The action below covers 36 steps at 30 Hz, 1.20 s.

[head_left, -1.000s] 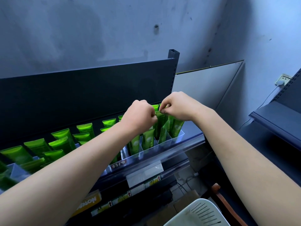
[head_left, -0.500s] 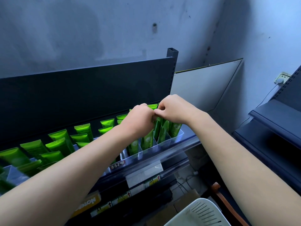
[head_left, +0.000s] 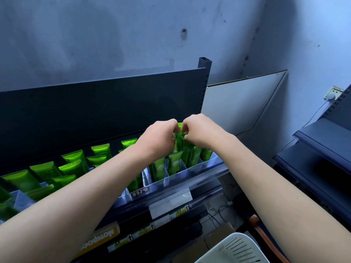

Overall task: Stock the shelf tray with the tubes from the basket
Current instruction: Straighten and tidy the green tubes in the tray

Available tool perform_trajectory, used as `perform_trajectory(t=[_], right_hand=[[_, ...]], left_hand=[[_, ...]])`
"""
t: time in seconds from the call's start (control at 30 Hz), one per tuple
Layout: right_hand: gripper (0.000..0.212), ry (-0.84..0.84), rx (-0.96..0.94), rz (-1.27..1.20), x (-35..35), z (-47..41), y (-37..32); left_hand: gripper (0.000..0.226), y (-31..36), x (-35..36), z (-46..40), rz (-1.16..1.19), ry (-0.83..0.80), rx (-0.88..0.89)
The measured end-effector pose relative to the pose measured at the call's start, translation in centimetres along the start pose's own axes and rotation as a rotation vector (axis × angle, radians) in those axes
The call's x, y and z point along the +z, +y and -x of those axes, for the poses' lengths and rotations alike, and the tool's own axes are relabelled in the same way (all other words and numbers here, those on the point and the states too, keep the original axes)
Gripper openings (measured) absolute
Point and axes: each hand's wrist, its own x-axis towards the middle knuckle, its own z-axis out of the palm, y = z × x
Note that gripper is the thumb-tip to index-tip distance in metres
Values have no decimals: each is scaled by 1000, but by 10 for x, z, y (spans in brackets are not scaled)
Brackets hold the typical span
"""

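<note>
both hands meet over the tray's right end: left hand (head_left: 158,138) & right hand (head_left: 199,130) pinch a green tube (head_left: 178,143) between them, upright above the clear shelf tray (head_left: 191,170). white basket (head_left: 233,249) is nearest, bottom right; more tubes (head_left: 74,164) stand farther left.

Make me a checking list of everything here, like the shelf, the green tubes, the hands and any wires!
Surface: dark shelf carrying a clear divided tray, with price labels along its front edge.
Job's things: green tubes stand in rows in the tray; the white basket shows at bottom right, its inside unseen.
Clutter: a yellow box on the shelf below; cardboard on the floor.
Hands: left hand and right hand meet over the right end of the tray, each pinching the top of one tube.
Cables: a white cable hangs from the wall socket; loose wires lie on the floor.
Surroundings: grey wall, a leaning white board, another dark shelf at right.
</note>
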Motion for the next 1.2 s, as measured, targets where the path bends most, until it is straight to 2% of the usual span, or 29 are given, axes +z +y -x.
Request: perform_trajectory(t=[0.33, 0.63, 0.87, 1.03, 1.2], right_hand=[[41, -7, -62, 17, -5, 5, 11], [38, -42, -61, -30, -11, 7, 18], [33, -50, -74, -39, -9, 9, 15], [20, -50, -74, -34, -14, 8, 9], [10, 46, -108, -43, -24, 6, -12]], left_hand=[[34, 2, -3, 0, -86, -30, 22], [23, -4, -12, 1, -109, -7, 32], [24, -6, -11, 9, -85, -5, 47], [26, -12, -23, 23, -72, 17, 57], [26, -31, -55, 67, -14, 77, 70]])
